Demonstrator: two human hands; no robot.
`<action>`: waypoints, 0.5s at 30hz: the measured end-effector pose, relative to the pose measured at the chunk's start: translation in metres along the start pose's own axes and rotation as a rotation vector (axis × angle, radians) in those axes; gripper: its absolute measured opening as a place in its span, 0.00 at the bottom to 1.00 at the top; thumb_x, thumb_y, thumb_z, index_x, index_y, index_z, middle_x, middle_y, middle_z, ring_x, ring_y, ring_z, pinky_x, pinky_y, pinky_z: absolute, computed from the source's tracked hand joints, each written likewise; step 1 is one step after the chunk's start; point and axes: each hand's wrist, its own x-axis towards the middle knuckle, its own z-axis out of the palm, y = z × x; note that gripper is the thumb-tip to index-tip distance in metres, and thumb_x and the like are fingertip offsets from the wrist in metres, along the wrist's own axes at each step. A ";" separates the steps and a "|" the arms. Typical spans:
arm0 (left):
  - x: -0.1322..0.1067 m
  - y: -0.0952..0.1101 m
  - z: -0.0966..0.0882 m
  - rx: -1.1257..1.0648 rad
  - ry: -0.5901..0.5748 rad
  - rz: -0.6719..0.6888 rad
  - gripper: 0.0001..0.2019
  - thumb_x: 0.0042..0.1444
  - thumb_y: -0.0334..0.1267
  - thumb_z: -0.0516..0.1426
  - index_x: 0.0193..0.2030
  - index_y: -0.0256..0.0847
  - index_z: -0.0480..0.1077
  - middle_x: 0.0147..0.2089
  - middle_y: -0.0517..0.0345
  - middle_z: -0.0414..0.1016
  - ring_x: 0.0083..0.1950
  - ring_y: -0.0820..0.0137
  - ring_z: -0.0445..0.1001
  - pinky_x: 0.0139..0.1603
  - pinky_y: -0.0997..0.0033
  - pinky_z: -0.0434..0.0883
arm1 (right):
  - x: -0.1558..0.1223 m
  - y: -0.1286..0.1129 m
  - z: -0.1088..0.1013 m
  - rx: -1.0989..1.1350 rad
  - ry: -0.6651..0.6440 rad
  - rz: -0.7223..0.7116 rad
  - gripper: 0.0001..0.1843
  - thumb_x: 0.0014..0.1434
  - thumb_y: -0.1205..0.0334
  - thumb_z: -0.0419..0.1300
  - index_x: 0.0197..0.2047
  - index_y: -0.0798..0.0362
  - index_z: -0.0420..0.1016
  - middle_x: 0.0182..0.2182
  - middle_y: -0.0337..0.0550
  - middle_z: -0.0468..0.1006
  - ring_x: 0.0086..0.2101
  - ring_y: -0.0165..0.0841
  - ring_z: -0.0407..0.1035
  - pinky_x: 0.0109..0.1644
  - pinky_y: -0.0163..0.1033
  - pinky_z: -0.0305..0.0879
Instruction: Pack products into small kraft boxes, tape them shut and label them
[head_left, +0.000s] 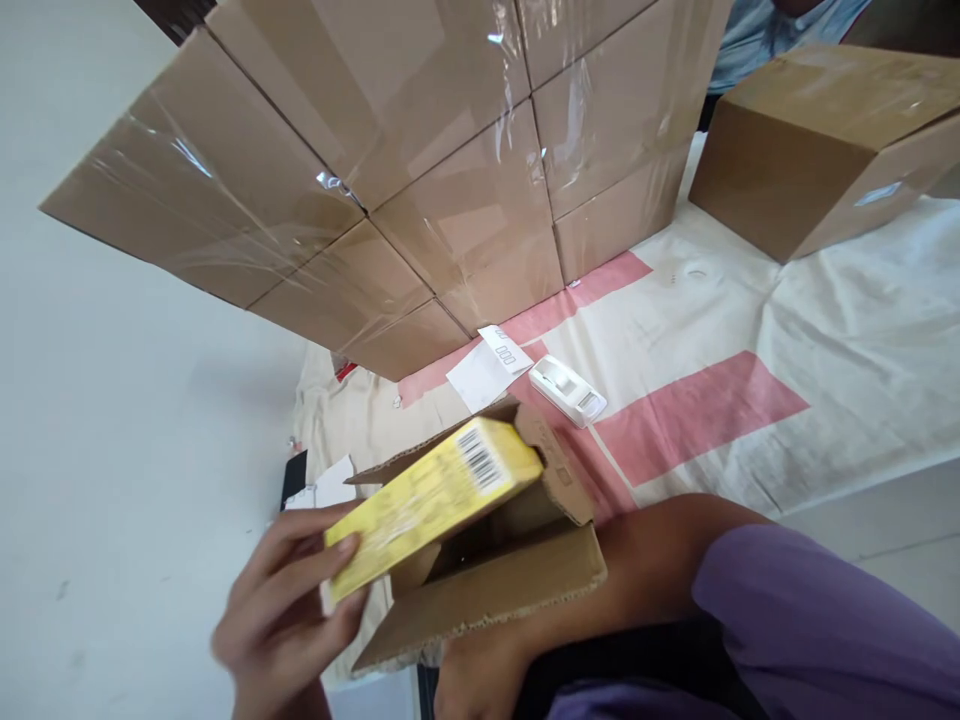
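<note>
My left hand (289, 600) is closed on the near end of a narrow yellow box (412, 505). The thumb lies on top, and a white barcode label is at the far end. The yellow box is tilted over an open cardboard box (487, 600), its far end at the opening, with the flaps standing out around it. My right hand (480, 672) is against the lower side of the cardboard box, partly behind its near flap. Its fingers are mostly hidden, and its forearm runs behind the box.
Large taped cartons (465, 200) are stacked ahead. A white handheld device (568, 390) and a folded white paper (487, 370) lie on the pink and white cloth (697, 420). Another carton (795, 160) is at the right, near a person's clothing (772, 40). A pale wall (112, 450) borders the left.
</note>
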 end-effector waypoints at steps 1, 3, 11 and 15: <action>0.006 0.004 0.010 -0.001 -0.109 0.010 0.30 0.55 0.29 0.62 0.61 0.64 0.73 0.53 0.52 0.74 0.48 0.57 0.77 0.36 0.57 0.79 | -0.001 -0.003 -0.003 0.015 0.005 -0.005 0.14 0.54 0.67 0.66 0.22 0.48 0.66 0.21 0.33 0.77 0.26 0.29 0.74 0.28 0.31 0.66; 0.015 0.007 0.031 0.025 -0.342 -0.017 0.28 0.59 0.30 0.61 0.63 0.64 0.71 0.56 0.52 0.74 0.51 0.59 0.78 0.40 0.59 0.80 | -0.006 -0.015 -0.014 0.050 -0.003 -0.025 0.14 0.52 0.68 0.68 0.23 0.49 0.67 0.20 0.31 0.76 0.25 0.28 0.74 0.29 0.30 0.67; 0.028 -0.004 0.055 0.305 -0.630 0.146 0.12 0.65 0.41 0.58 0.54 0.48 0.71 0.56 0.47 0.75 0.52 0.54 0.75 0.51 0.51 0.75 | -0.060 -0.095 -0.048 -0.010 0.464 0.170 0.17 0.69 0.53 0.60 0.57 0.52 0.74 0.55 0.49 0.76 0.49 0.37 0.74 0.53 0.48 0.76; 0.029 0.003 0.051 0.310 -0.628 0.100 0.23 0.65 0.44 0.59 0.64 0.44 0.63 0.57 0.43 0.67 0.55 0.56 0.71 0.51 0.55 0.75 | -0.074 -0.128 -0.047 -0.068 0.642 0.190 0.18 0.69 0.53 0.60 0.59 0.51 0.73 0.57 0.50 0.74 0.51 0.38 0.73 0.55 0.50 0.75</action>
